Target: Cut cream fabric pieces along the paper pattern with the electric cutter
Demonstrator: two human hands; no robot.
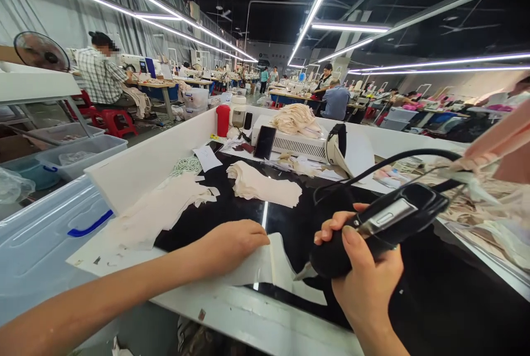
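My left hand (232,243) lies flat, fingers together, pressing a white cut fabric piece (275,270) onto the glossy black worktop (447,290). My right hand (364,273) is wrapped round a black corded hand tool (381,223) whose metal tip touches the fabric's edge just right of my left hand. The tool's black cable (397,158) arches up and to the right. Stacks of cream fabric pieces lie further back: one (265,185) in the middle and one (161,207) at the left.
A white raised wall (153,152) borders the table. At the back stand a red cup (222,120), a phone (265,142) and a white machine (298,145) with fabric on it. Clear plastic bins (37,234) sit left. Other people sew at distant tables.
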